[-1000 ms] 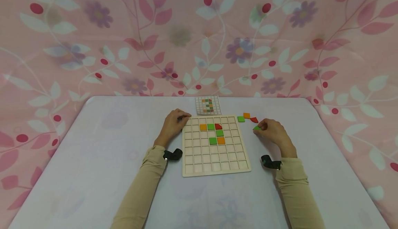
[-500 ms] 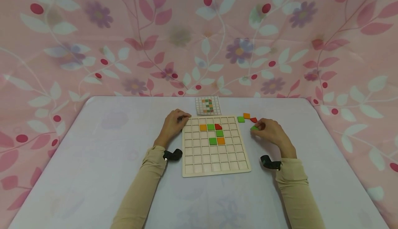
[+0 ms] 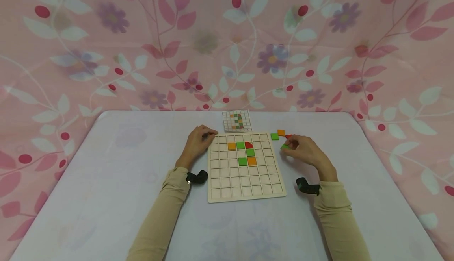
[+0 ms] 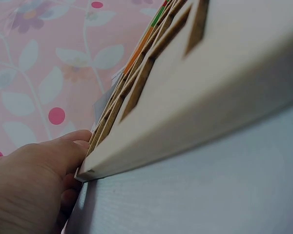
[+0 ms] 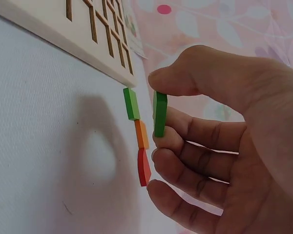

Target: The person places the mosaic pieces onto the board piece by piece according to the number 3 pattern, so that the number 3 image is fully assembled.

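In the head view, a wooden grid board [image 3: 230,182] lies at the table's middle with several orange, green and red tiles in its upper cells. My left hand [image 3: 197,139] grips its far left corner; in the left wrist view, fingers lie over the corner's edge and others curl beside it. My right hand [image 3: 307,150] is right of the board, pinching a green square tile [image 5: 160,114] between thumb and fingertips, above the table. Just beyond it are a loose green tile [image 5: 131,104], an orange tile [image 5: 141,134] and a red tile [image 5: 143,168] with a curved side.
A printed pattern card [image 3: 227,123] with a small coloured grid lies behind the board. White cloth covers the table [image 3: 117,182], and a pink floral curtain [image 3: 213,48] hangs behind it. Each wrist carries a black camera [image 3: 307,186].
My right hand has moved slightly left toward the board with the green tile, now partly covering the loose red tile. My left hand stays at the board's corner.
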`<state>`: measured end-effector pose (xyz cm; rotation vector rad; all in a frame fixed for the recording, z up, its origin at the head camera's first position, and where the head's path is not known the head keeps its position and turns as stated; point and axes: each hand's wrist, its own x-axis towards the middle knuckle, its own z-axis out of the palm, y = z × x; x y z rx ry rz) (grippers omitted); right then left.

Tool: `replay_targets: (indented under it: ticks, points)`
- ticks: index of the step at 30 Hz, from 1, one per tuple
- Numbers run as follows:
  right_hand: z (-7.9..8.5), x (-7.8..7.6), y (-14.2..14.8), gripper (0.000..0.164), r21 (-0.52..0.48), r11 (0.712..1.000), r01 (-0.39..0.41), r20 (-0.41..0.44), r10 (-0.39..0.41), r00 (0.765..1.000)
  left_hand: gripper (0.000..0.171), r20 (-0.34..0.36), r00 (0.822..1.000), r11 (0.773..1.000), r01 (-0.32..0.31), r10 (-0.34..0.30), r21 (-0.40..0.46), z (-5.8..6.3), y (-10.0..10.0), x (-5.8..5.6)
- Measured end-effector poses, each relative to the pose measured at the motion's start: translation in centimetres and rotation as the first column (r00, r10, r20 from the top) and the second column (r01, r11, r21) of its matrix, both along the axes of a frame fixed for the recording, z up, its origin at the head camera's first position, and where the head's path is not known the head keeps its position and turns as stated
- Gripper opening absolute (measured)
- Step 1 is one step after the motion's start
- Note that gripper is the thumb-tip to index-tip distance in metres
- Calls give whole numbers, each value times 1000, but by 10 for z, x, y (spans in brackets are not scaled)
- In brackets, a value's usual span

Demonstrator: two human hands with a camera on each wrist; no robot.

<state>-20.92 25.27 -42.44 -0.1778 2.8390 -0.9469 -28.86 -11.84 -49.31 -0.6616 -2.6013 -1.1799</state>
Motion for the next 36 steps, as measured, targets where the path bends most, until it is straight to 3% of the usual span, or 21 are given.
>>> replay_targets:
  ticks: [26,36]
  points:
    - [-2,2,-26,23,-33,980,-196,-62,194,979,16,10,1000,1000,-3,4,-4,0,0,0]
    - [0,5,-36,28,-42,967,-253,7,254,967,16,4,1000,1000,-1,1,-4,-1,0,0]
